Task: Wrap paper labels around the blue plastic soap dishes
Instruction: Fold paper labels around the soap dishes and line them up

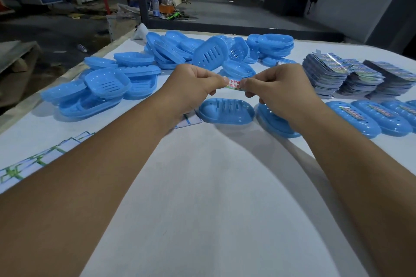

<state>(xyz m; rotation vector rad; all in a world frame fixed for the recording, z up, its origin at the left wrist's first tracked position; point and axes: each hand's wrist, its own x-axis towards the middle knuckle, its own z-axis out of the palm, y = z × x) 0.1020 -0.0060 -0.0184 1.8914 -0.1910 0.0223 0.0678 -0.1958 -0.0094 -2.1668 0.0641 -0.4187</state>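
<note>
Paper label (234,84) pinched at both ends, left hand (195,87) and right hand (278,84). Bare soap dish (226,111) lies just below, at 6 o'clock. Label stacks (360,77) at 3 o'clock.

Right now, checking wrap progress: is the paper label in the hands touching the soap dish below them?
Apart. The head view shows the paper label pinched between left hand and right hand, raised above the soap dish.

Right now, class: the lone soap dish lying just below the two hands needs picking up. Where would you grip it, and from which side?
Grip the soap dish across its narrow width, probably from above. It lies flat, long axis left to right, so thumb and fingers span the long rims. The ends are crowded: another dish sits right beside it. Both the left hand and right hand currently pinch a paper label.
</note>
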